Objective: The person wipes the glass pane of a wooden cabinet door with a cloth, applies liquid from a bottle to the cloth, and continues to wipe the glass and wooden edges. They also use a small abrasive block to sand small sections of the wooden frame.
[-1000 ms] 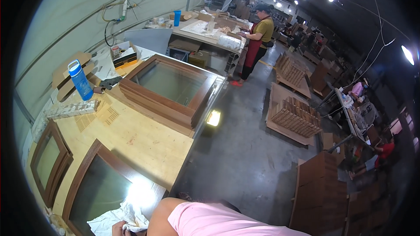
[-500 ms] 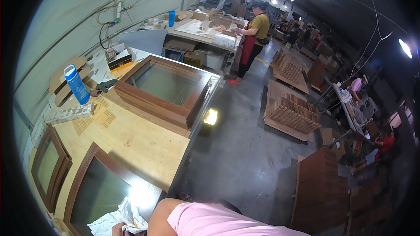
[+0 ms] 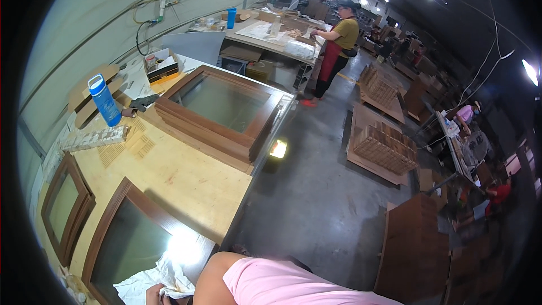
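At the lower edge my right hand (image 3: 153,295), only partly in view, has its fingers closed on a crumpled white cloth (image 3: 152,282). The cloth lies against a brown wooden-framed glass door panel (image 3: 129,243), near a bright glare on its frame. My bent right arm (image 3: 217,277), in a pink sleeve, reaches over the panel's near corner. My left hand is out of view. Left of this panel lie smaller framed glass panels (image 3: 63,206), and beyond it is a stack of similar ones (image 3: 220,101).
The pale worktable (image 3: 192,192) also carries a blue bottle (image 3: 104,101), a wrapped long bundle (image 3: 93,138), a dark glove (image 3: 144,101) and a small box (image 3: 162,66). A person (image 3: 341,34) stands at the far table. Stacked wood pieces (image 3: 384,147) sit on the floor to the right.
The view has shifted slightly, so the background sits further right. My right hand still grips the cloth on the panel, with hardly any movement.
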Demonstrator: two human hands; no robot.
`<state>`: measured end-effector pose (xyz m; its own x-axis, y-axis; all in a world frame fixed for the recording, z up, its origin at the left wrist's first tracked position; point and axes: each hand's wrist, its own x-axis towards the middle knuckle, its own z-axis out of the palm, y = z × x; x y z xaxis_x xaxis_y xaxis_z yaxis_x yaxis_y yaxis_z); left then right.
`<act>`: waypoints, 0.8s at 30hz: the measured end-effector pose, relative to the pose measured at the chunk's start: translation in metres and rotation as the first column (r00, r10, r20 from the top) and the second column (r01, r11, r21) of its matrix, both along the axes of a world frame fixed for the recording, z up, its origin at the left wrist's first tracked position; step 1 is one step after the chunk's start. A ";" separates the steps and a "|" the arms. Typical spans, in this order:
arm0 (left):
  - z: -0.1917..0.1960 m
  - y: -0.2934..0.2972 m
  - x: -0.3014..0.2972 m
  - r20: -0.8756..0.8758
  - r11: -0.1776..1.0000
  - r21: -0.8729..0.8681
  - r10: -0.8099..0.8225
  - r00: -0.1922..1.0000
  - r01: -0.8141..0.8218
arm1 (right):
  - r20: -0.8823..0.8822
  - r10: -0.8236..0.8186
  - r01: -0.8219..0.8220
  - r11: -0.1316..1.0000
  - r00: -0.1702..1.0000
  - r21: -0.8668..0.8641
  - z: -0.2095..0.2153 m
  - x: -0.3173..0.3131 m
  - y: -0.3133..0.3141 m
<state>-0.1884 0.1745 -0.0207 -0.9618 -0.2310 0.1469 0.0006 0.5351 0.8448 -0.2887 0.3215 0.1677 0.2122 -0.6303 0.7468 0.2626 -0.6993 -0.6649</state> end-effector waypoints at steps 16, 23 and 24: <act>0.019 0.045 -0.032 -0.033 0.752 -0.635 -0.252 0.967 0.175 | -0.688 -0.722 0.997 0.041 0.079 0.072 -0.139 -0.107 0.046; -0.040 0.022 0.020 0.091 0.588 -0.805 -0.006 0.996 0.077 | -0.862 -0.499 0.990 0.051 -0.092 -0.135 -0.162 -0.117 0.057; -0.049 0.013 0.034 0.103 0.555 -0.830 0.062 0.993 0.051 | -0.856 -0.505 0.986 0.047 -0.113 -0.157 -0.164 -0.121 0.055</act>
